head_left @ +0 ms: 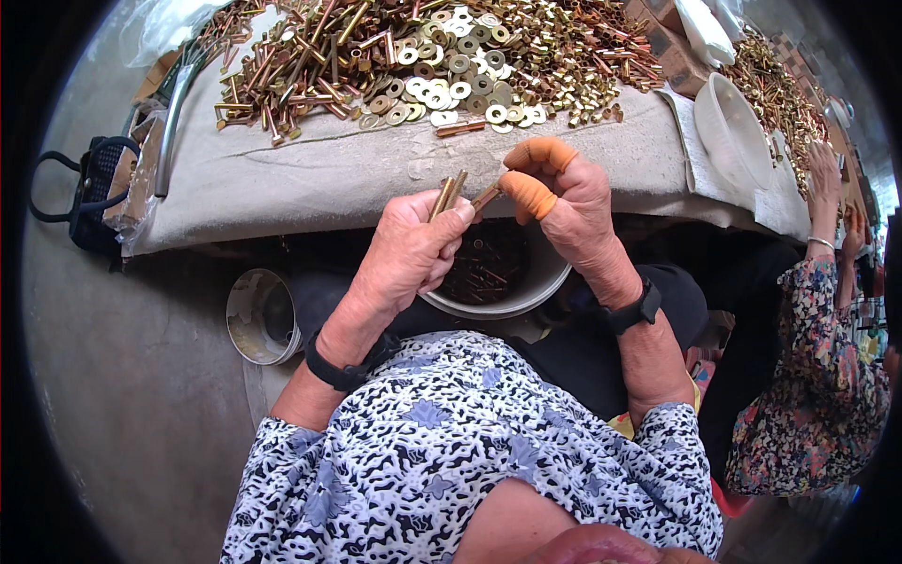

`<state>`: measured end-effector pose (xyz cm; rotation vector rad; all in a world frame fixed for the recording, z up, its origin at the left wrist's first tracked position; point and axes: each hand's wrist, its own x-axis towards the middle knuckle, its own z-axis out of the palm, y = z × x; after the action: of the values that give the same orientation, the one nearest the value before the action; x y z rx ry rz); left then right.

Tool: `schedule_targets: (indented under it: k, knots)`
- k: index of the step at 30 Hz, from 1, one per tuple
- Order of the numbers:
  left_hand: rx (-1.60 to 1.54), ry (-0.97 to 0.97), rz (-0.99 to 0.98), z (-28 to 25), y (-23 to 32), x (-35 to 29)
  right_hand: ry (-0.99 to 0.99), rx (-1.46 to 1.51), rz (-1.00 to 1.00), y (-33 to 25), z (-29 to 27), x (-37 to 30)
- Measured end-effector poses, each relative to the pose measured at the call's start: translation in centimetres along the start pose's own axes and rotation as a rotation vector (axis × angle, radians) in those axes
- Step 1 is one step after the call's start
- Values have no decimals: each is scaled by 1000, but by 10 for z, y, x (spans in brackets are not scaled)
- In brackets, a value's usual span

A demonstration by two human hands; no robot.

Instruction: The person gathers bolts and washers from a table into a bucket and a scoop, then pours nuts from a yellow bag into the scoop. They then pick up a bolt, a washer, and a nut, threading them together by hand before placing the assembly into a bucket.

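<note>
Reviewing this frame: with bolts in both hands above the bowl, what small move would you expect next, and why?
Probably the right hand pushes its bolt against the two bolts upright in the left hand: the tips nearly meet, above the bowl holding more pieces.

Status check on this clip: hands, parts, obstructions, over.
Left hand gripping two brass bolts. Right hand, orange finger cots, pinching a third bolt. Bowl of bolts in lap below. Nothing between the hands.
</note>
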<state>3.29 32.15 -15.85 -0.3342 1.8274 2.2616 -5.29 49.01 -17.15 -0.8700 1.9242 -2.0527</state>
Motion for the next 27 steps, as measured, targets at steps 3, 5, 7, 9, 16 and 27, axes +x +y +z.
schedule_targets:
  k: [3, 5, 7, 9, 16, 27]
  knots:
    - [-33, -8, -20, -2, 1, -1, -26, 154, 39, 3, -3, -1]
    - [-46, -18, -26, -2, 1, 0, -44, 220, 68, 2, -3, -1]
    - [-39, -16, -19, -1, 1, -1, 6, 254, 99, -3, 0, -1]
    - [-35, -15, -19, -2, 0, -1, 2, 220, 90, 1, -1, -2]
    - [27, -1, -27, -1, 0, 0, 35, -38, 17, 1, -1, -6]
    - [30, -37, -123, -8, -1, 0, -132, 46, -52, 6, -10, -7]
